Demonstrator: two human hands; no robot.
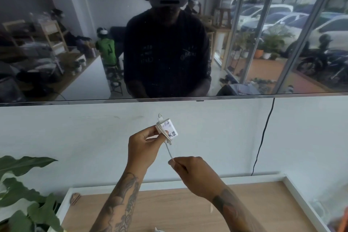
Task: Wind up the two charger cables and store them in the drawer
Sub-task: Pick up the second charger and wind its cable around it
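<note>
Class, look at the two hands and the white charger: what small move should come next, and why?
Probably one more wrap: the left hand holds the white charger block with cable already looped around it, while the right hand pinches the short free length, so carrying that around the block would likely finish the winding.

White charger block (168, 128) with black handwritten marking on its label, white cable (170, 153) wound around it. Dark tattoo patterns along both forearms, behind left hand (143, 147) and right hand (195, 172). Light wood-grain tabletop (169, 211) edged in a white rim. Pale bluish-white wall (75, 137), crossed by a black cord (263, 133). Glossy dark screen (56, 43) framed in silver. Deep green leaves (22, 164) at lower left.
</note>
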